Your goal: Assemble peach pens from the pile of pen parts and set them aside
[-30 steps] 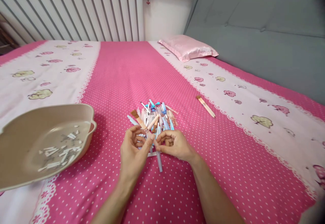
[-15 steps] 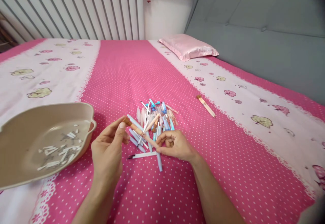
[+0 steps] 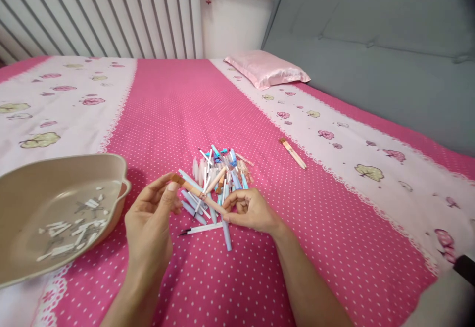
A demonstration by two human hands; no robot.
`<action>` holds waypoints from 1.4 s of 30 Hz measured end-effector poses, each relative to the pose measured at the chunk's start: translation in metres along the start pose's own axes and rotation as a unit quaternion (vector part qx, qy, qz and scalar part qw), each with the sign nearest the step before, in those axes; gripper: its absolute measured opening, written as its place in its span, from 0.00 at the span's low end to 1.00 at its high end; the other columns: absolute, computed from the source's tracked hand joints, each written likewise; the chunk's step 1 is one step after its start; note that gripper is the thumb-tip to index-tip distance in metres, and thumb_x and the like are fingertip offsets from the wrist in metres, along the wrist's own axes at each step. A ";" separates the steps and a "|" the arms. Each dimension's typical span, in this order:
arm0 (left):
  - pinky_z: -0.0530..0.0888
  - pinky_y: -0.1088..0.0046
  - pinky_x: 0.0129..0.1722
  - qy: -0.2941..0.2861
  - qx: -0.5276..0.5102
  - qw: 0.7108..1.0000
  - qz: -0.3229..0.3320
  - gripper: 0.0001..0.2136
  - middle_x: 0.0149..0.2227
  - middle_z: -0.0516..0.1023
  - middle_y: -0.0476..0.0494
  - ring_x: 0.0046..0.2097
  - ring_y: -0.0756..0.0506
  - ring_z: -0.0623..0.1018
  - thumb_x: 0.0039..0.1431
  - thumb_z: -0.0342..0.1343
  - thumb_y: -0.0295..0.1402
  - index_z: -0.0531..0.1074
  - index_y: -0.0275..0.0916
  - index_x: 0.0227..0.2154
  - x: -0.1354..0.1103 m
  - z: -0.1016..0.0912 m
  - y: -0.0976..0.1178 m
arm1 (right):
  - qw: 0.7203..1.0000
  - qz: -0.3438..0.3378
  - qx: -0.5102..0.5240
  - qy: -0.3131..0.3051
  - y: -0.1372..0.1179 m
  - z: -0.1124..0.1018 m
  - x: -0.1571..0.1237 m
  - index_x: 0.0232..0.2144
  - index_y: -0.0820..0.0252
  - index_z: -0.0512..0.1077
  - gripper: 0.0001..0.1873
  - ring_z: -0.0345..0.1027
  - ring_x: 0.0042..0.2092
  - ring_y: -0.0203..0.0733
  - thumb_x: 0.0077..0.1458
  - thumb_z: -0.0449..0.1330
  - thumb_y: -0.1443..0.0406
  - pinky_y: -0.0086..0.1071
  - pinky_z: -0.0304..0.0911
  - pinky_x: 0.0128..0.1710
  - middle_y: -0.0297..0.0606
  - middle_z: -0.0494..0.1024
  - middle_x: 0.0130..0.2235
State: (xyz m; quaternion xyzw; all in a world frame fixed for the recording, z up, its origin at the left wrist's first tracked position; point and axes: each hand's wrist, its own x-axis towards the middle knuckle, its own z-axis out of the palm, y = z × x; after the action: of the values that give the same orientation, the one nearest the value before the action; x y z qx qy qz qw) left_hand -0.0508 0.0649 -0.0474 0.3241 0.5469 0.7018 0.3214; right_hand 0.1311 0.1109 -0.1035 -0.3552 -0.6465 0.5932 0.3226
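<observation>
My left hand (image 3: 150,223) pinches the upper end of an orange pen (image 3: 195,191) between thumb and fingers. My right hand (image 3: 250,210) is curled and grips the same pen at its lower end. The pen slants between the two hands just above a pile of blue, white and orange pens (image 3: 218,176) lying on the pink dotted bedspread. A white pen with a black tip (image 3: 202,228) lies below the hands.
A beige tray (image 3: 111,168) at the left holds several small white bits. One orange pen (image 3: 293,153) lies alone to the right of the pile. A pink pillow (image 3: 265,67) and a grey headboard (image 3: 371,45) are at the back right.
My left hand moved left, away from my right hand, drawing the orange pen out between them. The view shifted slightly, so everything sits a little further left.
</observation>
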 end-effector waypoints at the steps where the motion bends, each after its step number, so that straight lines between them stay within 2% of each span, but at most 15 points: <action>1: 0.66 0.81 0.22 0.004 0.005 1.000 0.006 0.15 0.33 0.77 0.47 0.24 0.56 0.68 0.46 0.63 0.36 0.75 0.38 0.38 -0.001 0.001 0.000 | 1.000 -0.001 0.005 0.008 0.001 -0.001 0.001 0.31 0.63 0.74 0.14 0.47 0.18 0.23 0.42 0.66 0.61 0.21 0.42 0.15 0.33 0.74 0.27; 5: 0.68 0.81 0.25 0.007 0.065 0.997 0.042 0.15 0.30 0.76 0.49 0.25 0.54 0.70 0.46 0.63 0.37 0.74 0.39 0.37 -0.010 0.007 -0.004 | 0.996 -0.017 0.022 0.079 0.001 -0.012 0.004 0.32 0.64 0.74 0.14 0.46 0.17 0.23 0.42 0.66 0.60 0.21 0.42 0.15 0.32 0.72 0.24; 7: 0.70 0.78 0.27 -0.022 0.110 0.992 0.064 0.14 0.29 0.75 0.49 0.27 0.52 0.71 0.47 0.63 0.37 0.74 0.39 0.38 -0.019 0.010 -0.010 | 0.990 -0.030 0.021 0.138 0.000 -0.020 0.004 0.31 0.64 0.74 0.14 0.48 0.18 0.24 0.42 0.66 0.60 0.21 0.45 0.16 0.32 0.72 0.24; 9: 0.70 0.76 0.29 -0.068 0.160 0.979 0.103 0.14 0.28 0.74 0.50 0.28 0.51 0.72 0.48 0.62 0.37 0.73 0.40 0.38 -0.027 0.013 -0.019 | 0.978 -0.042 0.014 0.203 -0.001 -0.030 0.004 0.31 0.64 0.74 0.14 0.55 0.19 0.26 0.42 0.66 0.60 0.22 0.51 0.18 0.35 0.75 0.27; 13: 0.68 0.75 0.27 -0.156 0.228 0.937 0.214 0.11 0.23 0.70 0.52 0.24 0.51 0.69 0.50 0.59 0.34 0.72 0.41 0.38 -0.040 0.017 -0.040 | 0.934 -0.035 -0.010 0.354 -0.002 -0.056 -0.002 0.31 0.64 0.74 0.17 0.69 0.30 0.36 0.40 0.65 0.58 0.27 0.64 0.28 0.40 0.78 0.32; 16: 0.66 0.75 0.27 -0.202 0.240 0.911 0.269 0.10 0.21 0.67 0.54 0.23 0.51 0.68 0.51 0.58 0.31 0.71 0.41 0.38 -0.043 0.019 -0.051 | 0.899 -0.008 -0.034 0.437 0.001 -0.079 -0.010 0.33 0.65 0.74 0.19 0.72 0.34 0.40 0.40 0.64 0.57 0.31 0.66 0.34 0.42 0.78 0.34; 20: 0.66 0.75 0.26 -0.214 0.246 0.897 0.297 0.10 0.22 0.66 0.54 0.23 0.51 0.67 0.52 0.57 0.31 0.70 0.42 0.39 -0.043 0.020 -0.055 | 0.856 0.055 -0.090 0.507 0.010 -0.110 -0.023 0.34 0.66 0.75 0.20 0.73 0.33 0.42 0.39 0.63 0.57 0.32 0.66 0.33 0.43 0.79 0.32; 24: 0.66 0.76 0.26 -0.220 0.247 0.886 0.325 0.09 0.23 0.66 0.53 0.22 0.52 0.66 0.53 0.56 0.29 0.69 0.41 0.39 -0.042 0.021 -0.054 | 0.822 0.119 -0.172 0.529 0.023 -0.136 -0.027 0.32 0.64 0.77 0.17 0.72 0.31 0.44 0.37 0.63 0.60 0.32 0.64 0.31 0.41 0.79 0.30; 28: 0.66 0.77 0.26 -0.222 0.254 0.880 0.335 0.09 0.24 0.67 0.53 0.22 0.53 0.67 0.54 0.56 0.29 0.69 0.40 0.39 -0.041 0.021 -0.055 | 0.804 0.159 -0.237 0.522 0.032 -0.149 -0.022 0.30 0.61 0.78 0.14 0.72 0.30 0.44 0.38 0.61 0.62 0.32 0.64 0.29 0.39 0.79 0.29; 36: 0.66 0.77 0.25 -0.221 0.255 0.881 0.331 0.09 0.26 0.67 0.53 0.22 0.53 0.67 0.54 0.56 0.30 0.69 0.40 0.39 -0.040 0.018 -0.060 | 0.776 0.196 -0.317 0.509 0.030 -0.152 -0.005 0.31 0.58 0.79 0.12 0.71 0.27 0.39 0.43 0.59 0.63 0.28 0.64 0.26 0.37 0.80 0.31; 42: 0.67 0.78 0.25 -0.220 0.259 0.881 0.329 0.08 0.24 0.66 0.53 0.22 0.54 0.67 0.56 0.56 0.32 0.69 0.39 0.39 -0.040 0.019 -0.061 | 0.745 0.201 -0.370 0.517 0.031 -0.149 0.002 0.32 0.55 0.79 0.12 0.70 0.27 0.38 0.45 0.58 0.63 0.26 0.62 0.25 0.36 0.79 0.27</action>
State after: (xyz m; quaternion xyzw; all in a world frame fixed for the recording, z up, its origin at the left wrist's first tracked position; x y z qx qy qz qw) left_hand -0.0067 0.0552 -0.1078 0.7034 0.4859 0.5111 0.0888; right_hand 0.2568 0.1942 -0.1208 -0.8209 -0.4629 0.0839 0.3238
